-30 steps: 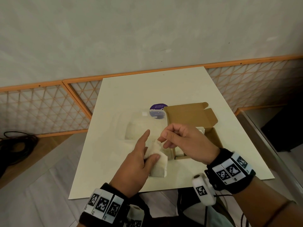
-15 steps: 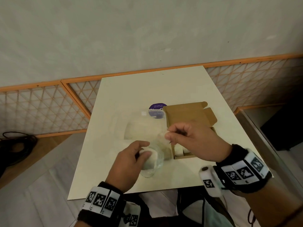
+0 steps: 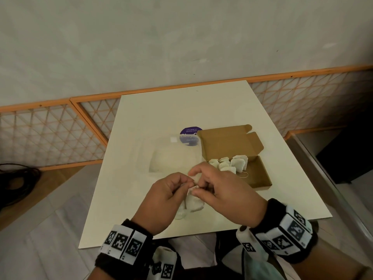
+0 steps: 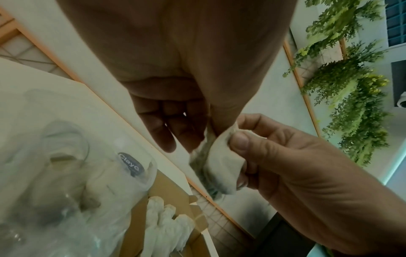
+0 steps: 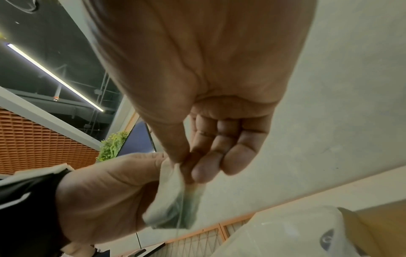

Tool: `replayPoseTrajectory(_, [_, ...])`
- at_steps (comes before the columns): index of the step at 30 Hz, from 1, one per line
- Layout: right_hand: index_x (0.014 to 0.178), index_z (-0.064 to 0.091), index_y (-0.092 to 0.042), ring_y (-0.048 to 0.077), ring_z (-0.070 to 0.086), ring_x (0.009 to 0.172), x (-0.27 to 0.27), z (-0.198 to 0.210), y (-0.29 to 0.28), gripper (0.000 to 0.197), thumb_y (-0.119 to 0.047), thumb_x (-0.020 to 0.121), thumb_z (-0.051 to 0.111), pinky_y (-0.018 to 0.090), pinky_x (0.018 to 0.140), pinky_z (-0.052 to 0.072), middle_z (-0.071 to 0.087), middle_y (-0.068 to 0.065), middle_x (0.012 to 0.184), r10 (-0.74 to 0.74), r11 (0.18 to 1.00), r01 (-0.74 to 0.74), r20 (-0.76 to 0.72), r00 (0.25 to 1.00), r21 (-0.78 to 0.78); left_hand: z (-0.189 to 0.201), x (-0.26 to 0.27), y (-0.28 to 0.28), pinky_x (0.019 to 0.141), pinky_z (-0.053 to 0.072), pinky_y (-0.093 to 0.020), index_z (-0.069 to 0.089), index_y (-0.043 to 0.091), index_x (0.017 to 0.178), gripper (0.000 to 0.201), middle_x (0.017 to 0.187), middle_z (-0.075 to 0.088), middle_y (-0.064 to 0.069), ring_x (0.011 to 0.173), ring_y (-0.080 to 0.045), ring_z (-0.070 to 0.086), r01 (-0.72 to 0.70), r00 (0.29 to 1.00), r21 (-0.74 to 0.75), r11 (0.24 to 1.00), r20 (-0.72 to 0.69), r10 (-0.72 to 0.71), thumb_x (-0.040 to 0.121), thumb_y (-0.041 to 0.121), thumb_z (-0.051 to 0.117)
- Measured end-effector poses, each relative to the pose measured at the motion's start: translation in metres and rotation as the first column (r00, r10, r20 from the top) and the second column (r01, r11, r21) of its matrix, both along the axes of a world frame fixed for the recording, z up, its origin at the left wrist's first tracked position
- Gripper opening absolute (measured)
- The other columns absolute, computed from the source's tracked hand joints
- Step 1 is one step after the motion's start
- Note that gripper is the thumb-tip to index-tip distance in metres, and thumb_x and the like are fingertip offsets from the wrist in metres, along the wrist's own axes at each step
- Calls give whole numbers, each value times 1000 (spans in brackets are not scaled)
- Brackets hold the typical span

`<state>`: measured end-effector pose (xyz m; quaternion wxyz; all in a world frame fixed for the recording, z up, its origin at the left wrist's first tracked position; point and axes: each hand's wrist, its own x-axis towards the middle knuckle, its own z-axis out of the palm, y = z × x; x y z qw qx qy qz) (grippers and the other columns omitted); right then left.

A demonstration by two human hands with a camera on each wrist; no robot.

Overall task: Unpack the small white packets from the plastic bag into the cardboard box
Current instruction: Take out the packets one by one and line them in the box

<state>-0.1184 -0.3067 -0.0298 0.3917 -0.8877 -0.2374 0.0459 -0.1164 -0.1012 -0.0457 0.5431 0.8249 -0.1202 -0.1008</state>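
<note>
A: Starting at 9 o'clock, what are we seeing on the table?

B: The bag is lying flat just left of centre, clear plastic with a purple label at its 1 o'clock corner. It is touching the box along that side.

A: And our hands?

B: We are holding both at 6 o'clock from the bag, above the table's near half. Our left hand is curling its fingers in, thumb and forefinger pinching the top edge of a packet. Our right hand is pinching the same packet from the 3 o'clock side, thumb against bent fingers.

A: Is the packet hanging free?

B: It is dangling between the two hands, clear of the table. A thin film is seeming to cling around it; we cannot tell if that is a wrapper.

A: And at 3 o'clock?

B: The box is sitting open, lid tipped back toward 12. Several packets are standing bunched in its far-left corner.
</note>
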Motion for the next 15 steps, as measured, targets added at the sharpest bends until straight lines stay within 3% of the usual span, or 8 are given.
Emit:
replayPoseTrajectory(3, [145, 47, -33, 3, 62, 79, 0, -13, -2, 48, -35, 100, 63, 22, 71, 49, 65, -15, 83, -75, 997, 75, -36, 997, -9, -6, -3, -6, 79, 54, -35, 71, 29, 97, 19, 89, 74, 5, 84, -17, 67, 26, 999, 52, 998, 40, -29, 106, 23, 55])
replayPoseTrajectory(6, [114, 68, -32, 7, 62, 75, 2, -21, -8, 17, -39, 100, 62, 25, 66, 47, 69, -10, 78, -107, 993, 106, -30, 994, -45, -7, -5, -15, 75, 51, -35, 67, 32, 100, 15, 85, 71, 3, 79, -21, 64, 44, 995, 85, 995, 90, -51, 105, 28, 53])
replayPoseTrajectory(8, [98, 70, -28, 10, 62, 73, 3, -25, -14, 15, -41, 99, 61, 29, 63, 48, 68, -10, 75, -134, 990, 132, -33, 990, -53, -8, -5, -21, 70, 50, -35, 64, 33, 100, 13, 81, 70, 2, 73, -22, 61, 39, 993, 88, 995, 104, -48, 105, 29, 53])
replayPoseTrajectory(11, [92, 71, -30, 8, 60, 76, 6, -25, -26, 16, -41, 99, 63, 21, 64, 45, 64, -14, 77, -163, 984, 161, -8, 987, -76, -10, -2, -31, 67, 49, -35, 57, 33, 105, 3, 78, 72, 4, 64, -13, 60, 50, 996, 70, 996, 76, -56, 105, 32, 54])
replayPoseTrajectory(13, [91, 72, -32, 4, 58, 83, 11, -21, -38, 14, -42, 97, 64, 18, 72, 44, 60, -16, 86, -182, 979, 182, 7, 983, -91, -12, 1, -35, 74, 53, -28, 54, 32, 110, 7, 85, 77, 9, 81, -8, 70, 56, 998, 44, 997, 39, -58, 104, 31, 57])
replayPoseTrajectory(15, [88, 71, -34, 3, 59, 84, 16, -15, -54, 13, -43, 96, 65, 18, 78, 46, 59, -16, 91, -222, 971, 221, 4, 975, -96, -16, 4, -34, 78, 52, -20, 55, 32, 110, 11, 91, 76, 17, 92, -5, 70, 27, 999, 84, 996, 40, -31, 101, 32, 62])
